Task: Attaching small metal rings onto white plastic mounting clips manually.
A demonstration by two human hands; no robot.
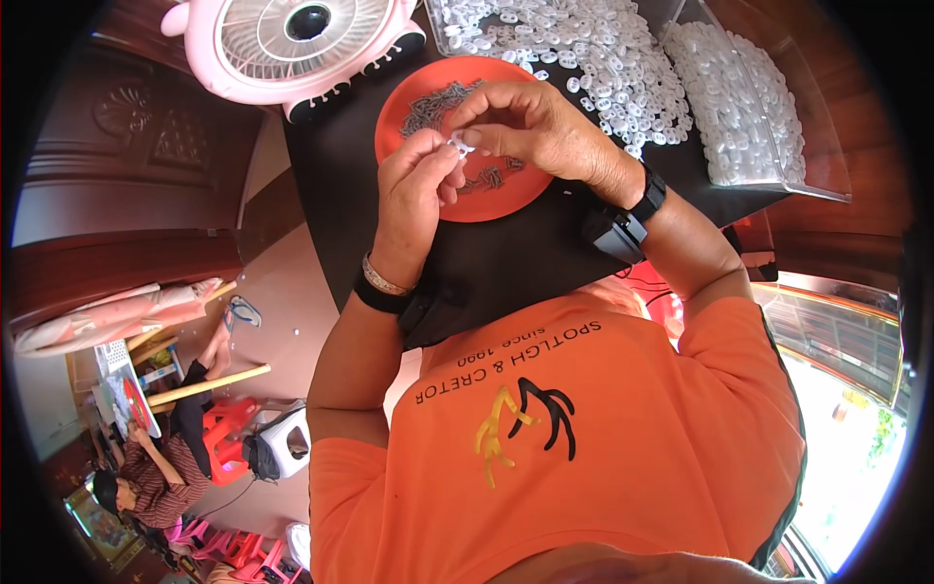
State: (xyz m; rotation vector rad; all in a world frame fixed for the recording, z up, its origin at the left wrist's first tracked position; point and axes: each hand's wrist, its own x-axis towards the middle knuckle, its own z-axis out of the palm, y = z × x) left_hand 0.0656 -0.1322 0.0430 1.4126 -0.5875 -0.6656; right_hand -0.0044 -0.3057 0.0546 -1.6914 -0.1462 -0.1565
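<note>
Above an orange round plate (506, 202), my two hands meet at a small white plastic piece (461, 144). My left hand (413, 185) pinches it between thumb and fingertips. From the other side, the thumb and forefinger of my right hand (545, 131) close on the same piece. The fingers partly cover it, so its exact shape is hard to make out. Small grey metal pins (438, 105) lie heaped on the far part of the plate, and a smaller group of pins (491, 178) lies nearer me.
Loose white oval plastic pieces (593, 58) spread over the dark table (467, 277) at the far right. Beside them stands a clear bin (739, 107) full of white pieces. A pink fan (302, 49) stands far left. Another person (161, 482) sits at a table at lower left.
</note>
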